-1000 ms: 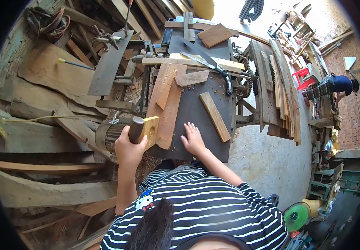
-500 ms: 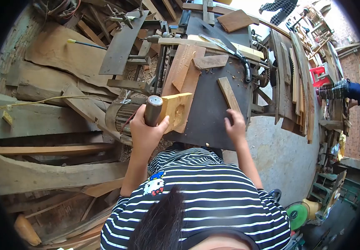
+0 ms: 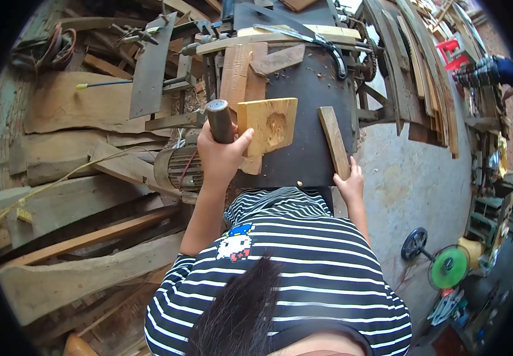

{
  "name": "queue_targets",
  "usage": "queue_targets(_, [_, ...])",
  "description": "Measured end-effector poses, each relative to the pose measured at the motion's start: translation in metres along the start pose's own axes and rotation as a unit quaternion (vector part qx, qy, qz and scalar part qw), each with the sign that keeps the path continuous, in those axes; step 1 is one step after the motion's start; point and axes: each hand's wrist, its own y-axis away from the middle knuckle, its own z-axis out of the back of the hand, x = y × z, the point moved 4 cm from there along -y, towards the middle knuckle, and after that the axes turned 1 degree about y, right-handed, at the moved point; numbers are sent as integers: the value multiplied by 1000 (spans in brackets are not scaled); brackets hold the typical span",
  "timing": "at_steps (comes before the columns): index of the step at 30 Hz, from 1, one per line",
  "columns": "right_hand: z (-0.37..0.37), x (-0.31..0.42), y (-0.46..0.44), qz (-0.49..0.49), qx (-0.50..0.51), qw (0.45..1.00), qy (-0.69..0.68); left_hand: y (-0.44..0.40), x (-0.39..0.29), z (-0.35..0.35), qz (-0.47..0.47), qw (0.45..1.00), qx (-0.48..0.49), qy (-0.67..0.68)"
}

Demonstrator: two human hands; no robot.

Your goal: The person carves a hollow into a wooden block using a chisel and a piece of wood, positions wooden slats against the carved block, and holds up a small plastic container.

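My left hand (image 3: pixel 224 155) is closed round a dark, round-ended cylinder (image 3: pixel 219 121) and a yellow wooden block (image 3: pixel 256 127). The block has a rough hollow in its face, and my thumb presses on its lower edge. Whether the cylinder is joined to the block, I cannot tell. At the right edge of the dark tabletop (image 3: pixel 304 160), my right hand (image 3: pixel 352 185) grips the near end of a narrow wooden stick (image 3: pixel 332 139), thumb on one side and fingers on the other.
Flat boards (image 3: pixel 238 71) and a short offcut (image 3: pixel 277 60) lie on the table's far left. Behind them is a handsaw (image 3: pixel 328 47) with a black handle. A motor (image 3: pixel 173 168) stands left; stacked planks (image 3: pixel 417 89) lie right. Another person (image 3: pixel 494 72) is at far right.
My right hand has closed on the near end of the stick, which is now turned more upright. My left hand has moved the block slightly right and away from me. The view has shifted.
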Motion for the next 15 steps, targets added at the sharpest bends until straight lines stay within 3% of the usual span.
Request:
queue_targets(2, [3,-21,23,-14,8,998,-65,-6,2,-18,32,998,8,54])
queue_targets(4, [-9,-50,43,-65,52,947,-309,-14,12,-40,12,998,19,66])
queue_targets(5, [0,-41,53,-89,87,912,-390,-18,22,-52,47,992,32,115])
queue_targets(6, [7,-40,60,-97,77,911,-392,-22,32,-64,83,982,44,163])
queue_targets(8, [12,-40,72,-146,88,815,-554,-27,51,-88,122,968,67,209])
queue_targets(13, [22,-33,86,-184,71,793,-577,-24,114,-137,185,959,140,165])
queue_targets(15, [23,-33,91,-178,48,820,-542,-23,138,-146,190,959,162,137])
